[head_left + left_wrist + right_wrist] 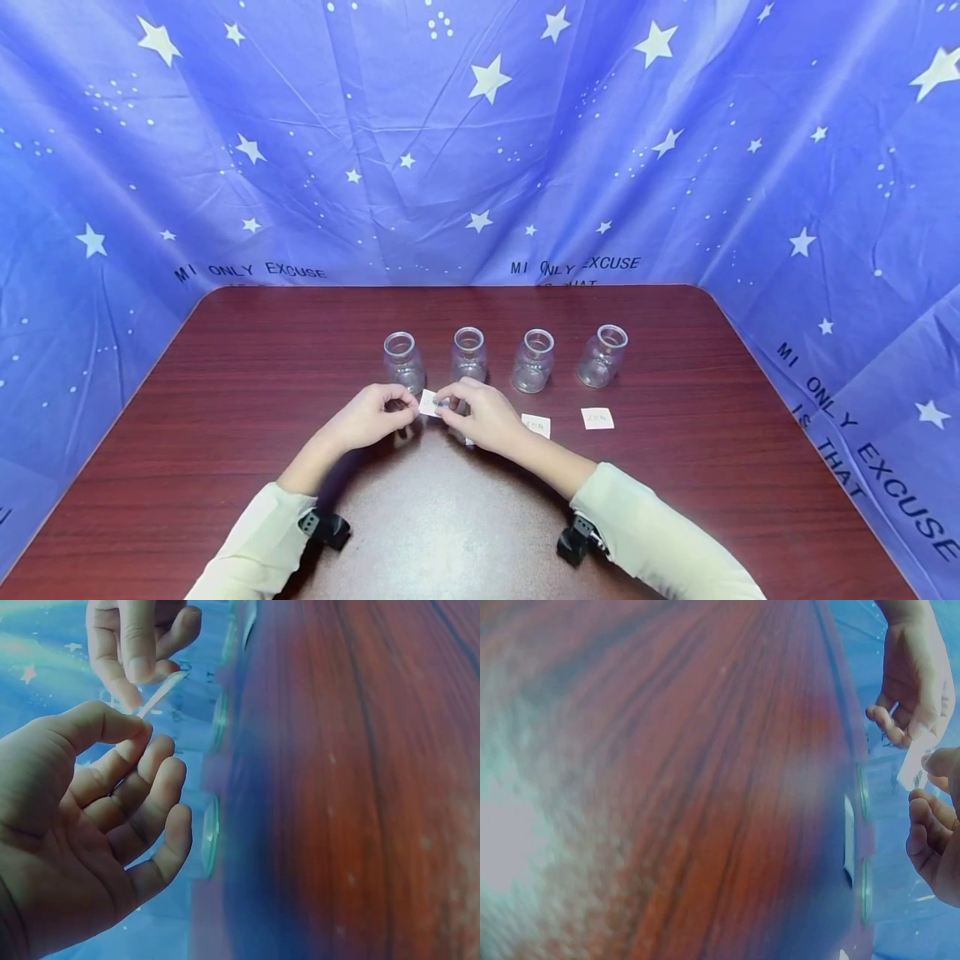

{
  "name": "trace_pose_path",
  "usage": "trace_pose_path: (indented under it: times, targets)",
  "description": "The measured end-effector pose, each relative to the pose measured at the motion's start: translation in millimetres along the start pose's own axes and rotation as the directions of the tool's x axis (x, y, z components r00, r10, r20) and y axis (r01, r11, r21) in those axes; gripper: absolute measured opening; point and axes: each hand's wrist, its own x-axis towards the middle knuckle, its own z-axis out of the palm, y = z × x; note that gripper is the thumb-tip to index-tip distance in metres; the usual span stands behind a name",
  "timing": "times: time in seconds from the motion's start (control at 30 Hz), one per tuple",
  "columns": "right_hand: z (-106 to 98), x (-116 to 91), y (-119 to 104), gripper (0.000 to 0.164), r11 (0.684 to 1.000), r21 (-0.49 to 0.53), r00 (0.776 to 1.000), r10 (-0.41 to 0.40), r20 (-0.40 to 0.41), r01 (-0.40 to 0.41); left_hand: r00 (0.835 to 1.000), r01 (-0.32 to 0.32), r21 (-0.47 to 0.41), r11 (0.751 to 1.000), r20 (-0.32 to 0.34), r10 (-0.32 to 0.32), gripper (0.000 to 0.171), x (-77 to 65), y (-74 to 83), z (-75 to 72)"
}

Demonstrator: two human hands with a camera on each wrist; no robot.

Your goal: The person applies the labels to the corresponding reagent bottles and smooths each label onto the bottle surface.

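Note:
A small white paper label [428, 403] with faint writing is held up between both hands, just in front of the leftmost glass jar [403, 367]. My left hand [372, 417] pinches one end of it between thumb and forefinger, the other fingers loosely bent. The right hand [486, 414] grips the opposite end with thumb and fingertips. Seen edge-on in the left wrist view, the label [163, 692] looks thin and stiff. In the right wrist view the label [913, 769] shows its face, partly covered by the right thumb.
More open glass jars stand in a row to the right, among them a second jar [533, 362] and the rightmost jar [603, 358]. White labels [597, 418] lie before them, one mostly hidden under the right hand. A starry blue curtain [480, 150] surrounds the wooden table [225, 400].

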Motion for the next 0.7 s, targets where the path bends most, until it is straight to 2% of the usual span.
trace_pose_path:
  times: [0.27,0.37,0.4,0.53,0.7]
  targets:
    - [-5.1,-6.9,-7.6,0.014,0.999,0.018,0.999,-0.044,-0.018,0.044,0.995,-0.081,-0.072,0.994,0.053,0.085,0.014,0.5,11.4,2.0]
    - [-6.0,-7.7,-7.7,0.014,0.999,0.013,0.998,-0.049,-0.027,0.049,0.993,-0.086,-0.098,0.991,0.072,0.094,0.016,0.7,13.5,3.1]
    - [-6.2,-7.8,-7.6,0.014,0.999,0.014,0.998,-0.049,-0.028,0.049,0.993,-0.080,-0.102,0.991,0.075,0.088,0.016,-0.6,18.5,2.7]
    - [-6.5,-7.8,-7.3,0.013,0.998,0.040,0.999,-0.039,-0.033,0.040,0.994,-0.070,-0.102,0.992,0.070,0.078,0.016,0.0,19.3,5.0]
    - [-6.1,-8.7,-5.9,0.012,0.996,0.083,0.998,-0.035,-0.051,0.039,0.992,-0.101,-0.103,0.990,0.063,0.108,0.015,0.8,16.9,6.9]
